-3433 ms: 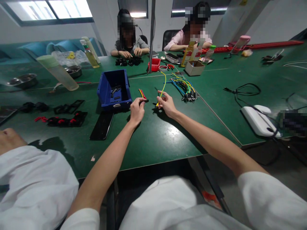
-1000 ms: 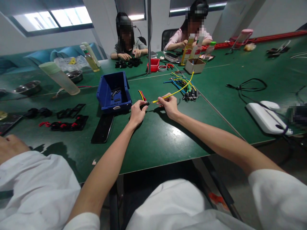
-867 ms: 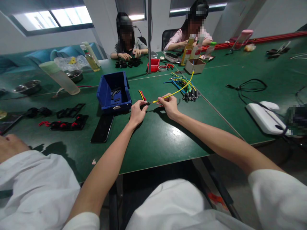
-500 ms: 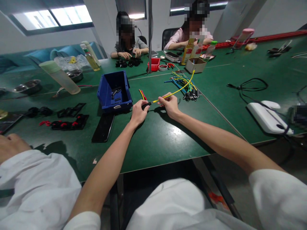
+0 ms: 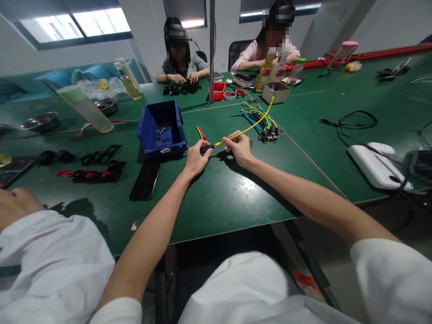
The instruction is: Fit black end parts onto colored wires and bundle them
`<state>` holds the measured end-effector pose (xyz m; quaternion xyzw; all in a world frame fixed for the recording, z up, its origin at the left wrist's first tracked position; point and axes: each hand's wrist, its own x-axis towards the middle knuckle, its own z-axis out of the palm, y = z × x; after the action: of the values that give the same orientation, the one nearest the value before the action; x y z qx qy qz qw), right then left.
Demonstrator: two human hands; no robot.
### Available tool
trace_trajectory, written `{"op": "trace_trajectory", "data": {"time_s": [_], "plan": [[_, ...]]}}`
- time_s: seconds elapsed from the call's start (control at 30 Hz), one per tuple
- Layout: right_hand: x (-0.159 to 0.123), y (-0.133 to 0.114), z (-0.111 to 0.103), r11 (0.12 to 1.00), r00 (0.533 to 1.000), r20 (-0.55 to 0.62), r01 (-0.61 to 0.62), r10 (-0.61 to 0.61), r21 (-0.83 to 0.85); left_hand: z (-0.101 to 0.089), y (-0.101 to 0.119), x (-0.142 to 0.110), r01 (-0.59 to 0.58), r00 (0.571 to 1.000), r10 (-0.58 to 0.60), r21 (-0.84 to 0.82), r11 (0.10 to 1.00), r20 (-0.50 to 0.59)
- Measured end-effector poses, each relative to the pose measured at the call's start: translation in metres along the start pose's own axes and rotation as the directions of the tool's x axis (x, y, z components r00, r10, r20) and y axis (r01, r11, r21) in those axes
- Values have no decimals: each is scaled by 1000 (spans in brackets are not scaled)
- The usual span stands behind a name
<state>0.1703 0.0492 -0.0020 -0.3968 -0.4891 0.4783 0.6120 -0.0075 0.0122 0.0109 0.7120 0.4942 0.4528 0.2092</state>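
Bringing sleeve and wire nose to nose, you've got both hands at work over the counter (image 5: 219,198)! Your left hand (image 5: 196,159) is closed in a pinch on a slim black sleeve (image 5: 208,148), leaving its right end poking clear of the fingertips, presumably so the mouth stays open to the wire. Over on the other side, your right hand (image 5: 240,149) grips the yellow wire (image 5: 254,125) close to its near end, likely because a short free length bends less and steers better.

Now the lines: the sleeve's long axis runs mostly crosswise, its free end aimed right and slightly away from you. The wire's near end points back left, straight at it; the two meet between your hands, though how far one sits inside the other, I can't tell. Beyond your right fingers the wire sweeps right and away, curling upward at its far tip, in front of a wire bundle (image 5: 258,118).

And see the layout! The blue bin (image 5: 148,128), with its small black pieces (image 5: 164,130), sits just beyond your left hand, the bundle beyond your right, apparently each within easy reach of its own side.
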Motion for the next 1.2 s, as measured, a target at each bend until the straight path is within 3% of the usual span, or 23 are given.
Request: {"op": "trace_trajectory", "data": {"time_s": [0.2, 0.5, 1.2], "plan": [[-1, -1, 0, 1000, 1000, 2, 1, -1, 23, 2, -12, 3, 33, 998, -22, -171, 985, 64], [2, 1, -1, 999, 1000, 2, -13, 13, 34, -2, -14, 6, 184, 972, -94, -449, 874, 215], [0, -1, -1, 1000, 1000, 18, -21, 21, 22, 0, -22, 7, 193, 967, -86, -466, 864, 242]]}}
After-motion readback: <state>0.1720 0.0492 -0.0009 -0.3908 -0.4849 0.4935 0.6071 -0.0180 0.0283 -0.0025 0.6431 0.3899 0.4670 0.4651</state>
